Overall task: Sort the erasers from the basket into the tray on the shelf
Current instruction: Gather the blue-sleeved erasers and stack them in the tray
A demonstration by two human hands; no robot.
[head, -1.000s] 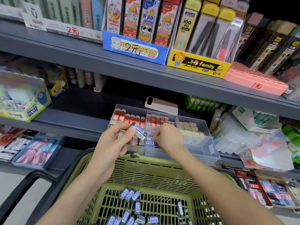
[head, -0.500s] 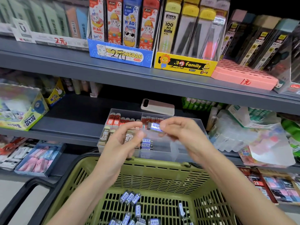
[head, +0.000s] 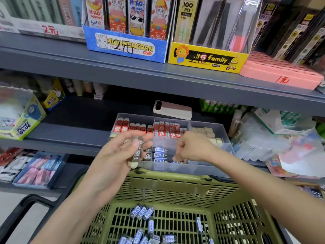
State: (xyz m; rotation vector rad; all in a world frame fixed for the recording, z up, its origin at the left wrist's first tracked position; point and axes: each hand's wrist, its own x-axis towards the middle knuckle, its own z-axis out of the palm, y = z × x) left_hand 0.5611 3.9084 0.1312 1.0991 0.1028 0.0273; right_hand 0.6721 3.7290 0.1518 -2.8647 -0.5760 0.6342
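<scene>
A clear divided tray [head: 207, 169] sits on the middle shelf, holding red, beige, brown and blue-sleeved erasers in rows. My left hand [head: 116, 155] holds a brown-sleeved 2B eraser [head: 138, 152] upright in front of the tray's left side. My right hand [head: 191, 147] reaches down into the tray's front middle compartment, its fingertips pinched on a blue-sleeved eraser [head: 176, 162] next to the blue row [head: 160, 154]. The green basket [head: 168, 187] below holds several loose blue-sleeved erasers [head: 143, 213].
A pink phone [head: 173, 110] lies on the shelf behind the tray. A glue box [head: 22, 120] stands at the left, plastic-wrapped packs [head: 274, 138] at the right. The upper shelf carries a blue display box [head: 125, 44] and a yellow one [head: 206, 58]. The basket's black handle [head: 26, 208] hangs at the lower left.
My right hand took the blue-sleeved eraser from my left hand's fingers and lowered it into the tray. A brown 2B eraser now shows in my left hand. The view moved closer.
</scene>
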